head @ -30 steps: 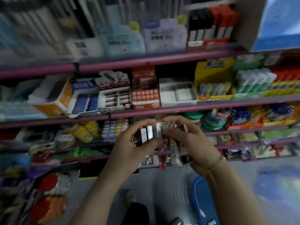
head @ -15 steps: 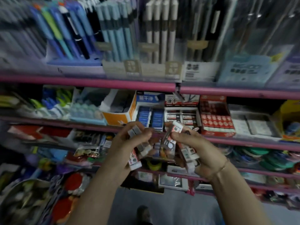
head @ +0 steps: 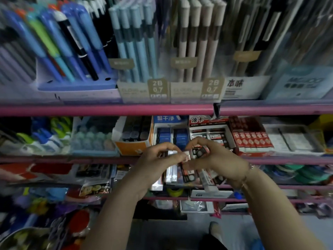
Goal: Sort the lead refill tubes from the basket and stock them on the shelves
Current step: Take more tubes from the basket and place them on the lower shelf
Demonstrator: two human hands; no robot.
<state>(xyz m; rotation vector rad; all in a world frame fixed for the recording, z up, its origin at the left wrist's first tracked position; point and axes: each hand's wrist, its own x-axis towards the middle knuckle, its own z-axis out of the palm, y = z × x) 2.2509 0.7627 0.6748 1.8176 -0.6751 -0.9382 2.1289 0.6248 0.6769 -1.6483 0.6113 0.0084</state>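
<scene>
1. The left hand curls round a fan of lead refill tubes, pinching them.
2. The right hand grips a second bundle, touching the first.
3. Step judged: sorting in hand, nothing stocked yet.
4. Next move calls for matching one tube to the red-and-white box just above the grip.
5. The pink shelf edge runs behind the grip; open floor lies below.

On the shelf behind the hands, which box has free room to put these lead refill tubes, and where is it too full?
Both hands, left hand and right hand, hold lead refill tubes. The grey tray, between the red box and a yellow box, shows bare floor. The blue box, red box and orange box look packed.
</scene>
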